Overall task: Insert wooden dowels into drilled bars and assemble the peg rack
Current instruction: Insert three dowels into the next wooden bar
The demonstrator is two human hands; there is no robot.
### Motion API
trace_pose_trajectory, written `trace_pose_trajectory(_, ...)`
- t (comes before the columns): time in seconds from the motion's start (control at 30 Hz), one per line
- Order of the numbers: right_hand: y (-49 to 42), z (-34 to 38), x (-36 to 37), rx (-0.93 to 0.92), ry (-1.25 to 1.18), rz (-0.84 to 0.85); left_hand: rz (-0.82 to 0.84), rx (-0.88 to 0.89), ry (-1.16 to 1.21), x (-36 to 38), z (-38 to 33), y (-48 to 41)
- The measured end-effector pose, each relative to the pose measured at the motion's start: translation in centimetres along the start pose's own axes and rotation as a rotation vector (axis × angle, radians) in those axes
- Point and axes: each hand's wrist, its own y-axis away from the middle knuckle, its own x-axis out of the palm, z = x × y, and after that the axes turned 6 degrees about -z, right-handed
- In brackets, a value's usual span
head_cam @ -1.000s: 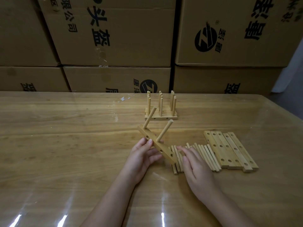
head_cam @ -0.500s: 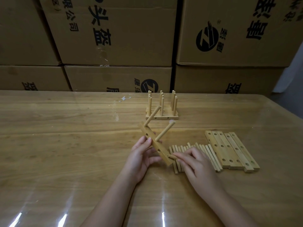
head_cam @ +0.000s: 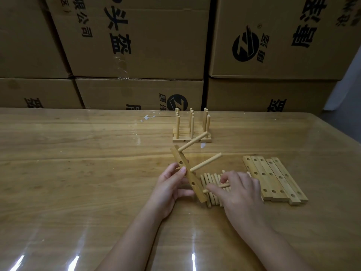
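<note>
While the left hand grips the bar tilted, long axis running up and away, the right hand pinches a dowel lying sideways, tip at the bar's near end, so I'd guess it just needs pushing left.

The tabletop is shiny golden-brown wood with long darker stripes and white spots of light. The boxes behind it are brown, with black letters and a round black mark. The tilted bar is light yellow with small dark holes. The dowel at its low end is pale yellow too. The flat bars, the loose dowels and the rack are the same pale wood.
</note>
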Motion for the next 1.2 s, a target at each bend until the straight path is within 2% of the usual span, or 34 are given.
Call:
trace_pose_trajectory(0.47,0.3,1.0,0.1,-0.073,-0.002,0.014,0.031,-0.002,-0.059,-0.2,0.1,-0.1)
trace_pose_trajectory(0.57,0.4,1.1,0.2,-0.062,-0.026,-0.042,0.027,-0.011,-0.053,-0.1,0.1,-0.1)
trace_pose_trajectory(0.7,0.3,1.4,0.0,0.107,-0.132,-0.174,0.04,0.001,-0.031,0.2,0.0,0.0)
trace_pose_trajectory(0.87,0.0,0.6,-0.7,0.525,-0.532,-0.172,0.025,-0.009,0.007,0.2,-0.3,0.1)
trace_pose_trajectory(1.2,-0.3,0.2,-0.6,0.632,-0.778,-0.095,0.019,-0.02,0.018,0.2,-0.3,0.1)
